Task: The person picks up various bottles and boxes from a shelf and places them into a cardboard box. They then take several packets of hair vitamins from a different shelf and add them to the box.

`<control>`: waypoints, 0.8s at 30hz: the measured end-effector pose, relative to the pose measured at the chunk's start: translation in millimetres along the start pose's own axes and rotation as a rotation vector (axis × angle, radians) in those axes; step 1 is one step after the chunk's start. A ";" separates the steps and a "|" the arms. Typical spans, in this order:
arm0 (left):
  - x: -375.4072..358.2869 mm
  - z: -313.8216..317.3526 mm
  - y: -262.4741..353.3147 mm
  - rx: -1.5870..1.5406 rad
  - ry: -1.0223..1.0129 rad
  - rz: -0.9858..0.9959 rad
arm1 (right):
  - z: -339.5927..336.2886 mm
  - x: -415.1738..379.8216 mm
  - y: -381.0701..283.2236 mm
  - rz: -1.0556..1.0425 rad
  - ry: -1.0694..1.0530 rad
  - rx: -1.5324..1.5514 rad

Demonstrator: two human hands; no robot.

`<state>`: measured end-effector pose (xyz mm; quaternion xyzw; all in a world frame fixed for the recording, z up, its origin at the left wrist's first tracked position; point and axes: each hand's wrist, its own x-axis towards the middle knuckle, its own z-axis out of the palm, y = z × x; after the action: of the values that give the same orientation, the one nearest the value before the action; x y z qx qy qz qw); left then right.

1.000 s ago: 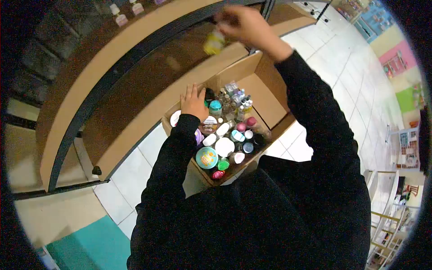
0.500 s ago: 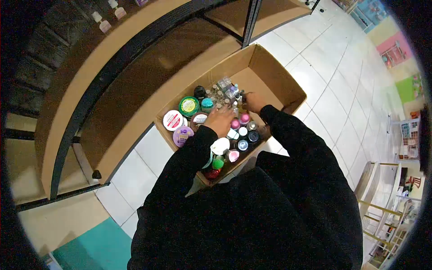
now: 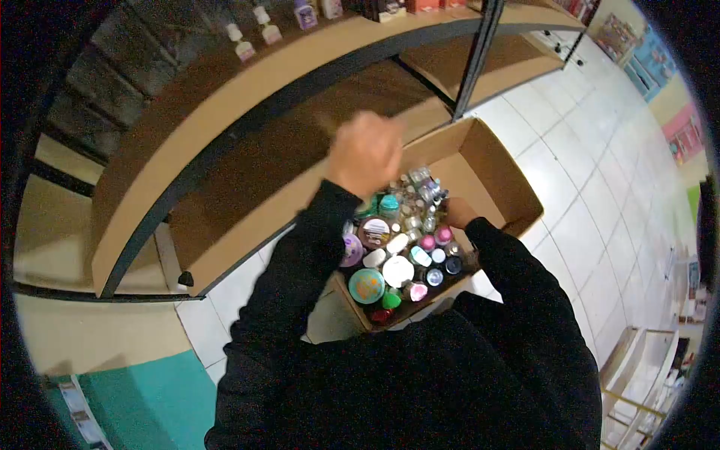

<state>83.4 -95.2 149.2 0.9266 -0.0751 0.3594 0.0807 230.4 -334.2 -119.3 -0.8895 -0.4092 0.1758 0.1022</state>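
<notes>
A cardboard box (image 3: 508, 169) on the floor holds several jars and bottles. My left hand (image 3: 366, 154) is raised above the box's far left side, blurred, with curled fingers; whatever it may hold cannot be made out. Inside the box, my right hand (image 3: 459, 213) is beside small clear bottles (image 3: 429, 191), its fingertips partly hidden. Nearer me lie a white round lid (image 3: 398, 271), an orange and teal jar (image 3: 367, 286), a brown-rimmed jar (image 3: 374, 232) and pink caps (image 3: 443, 235).
Behind the box stands a curved shelf (image 3: 247, 150) with a black metal post (image 3: 477, 60). Small bottles (image 3: 268, 27) stand on its upper level. White floor tiles (image 3: 577, 172) extend right, toward a white rack (image 3: 634, 375). A teal surface (image 3: 150, 397) is at lower left.
My left hand has lifted out of the box, up and away from the jars. My right hand remains by the small bottles. The view has shifted, showing more of the upper shelf.
</notes>
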 end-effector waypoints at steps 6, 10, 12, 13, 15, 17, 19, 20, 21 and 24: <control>96.0 -90.6 -126.8 0.413 0.446 0.045 | -70.9 -5.1 -22.4 -0.100 0.022 0.021; 106.2 -97.1 -200.0 0.570 0.181 -0.253 | -96.7 -14.8 -27.2 -0.142 0.063 0.076; 109.4 -97.4 -231.0 0.611 0.035 -0.326 | -97.6 -17.3 -23.6 -0.154 0.094 0.031; 109.8 -97.3 -240.5 0.594 -0.062 -0.363 | -99.0 -19.8 -23.0 -0.146 0.092 0.015; 110.7 -97.0 -261.1 0.586 -0.283 -0.398 | -99.7 -26.4 -18.4 -0.128 0.081 -0.014; 117.2 -101.3 -280.0 0.610 -0.527 -0.389 | -96.1 -28.0 -9.7 -0.120 0.053 0.000; 117.4 -99.9 -278.9 0.659 -0.389 -0.444 | -102.6 -32.7 -11.5 -0.105 0.058 0.022; 116.4 -99.8 -278.5 0.684 -0.319 -0.472 | -103.8 -34.3 -9.2 -0.104 0.075 0.076; 114.7 -101.1 -274.8 0.685 -0.278 -0.426 | -108.1 -35.1 -9.6 -0.103 0.078 0.092; 109.8 -115.1 -232.6 0.750 -0.232 -0.377 | -112.8 -31.2 -7.1 -0.127 0.138 0.121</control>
<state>134.2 146.3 285.3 0.9237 0.2224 0.2343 -0.2061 251.4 -357.7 -6.4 -0.8639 -0.4456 0.1316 0.1944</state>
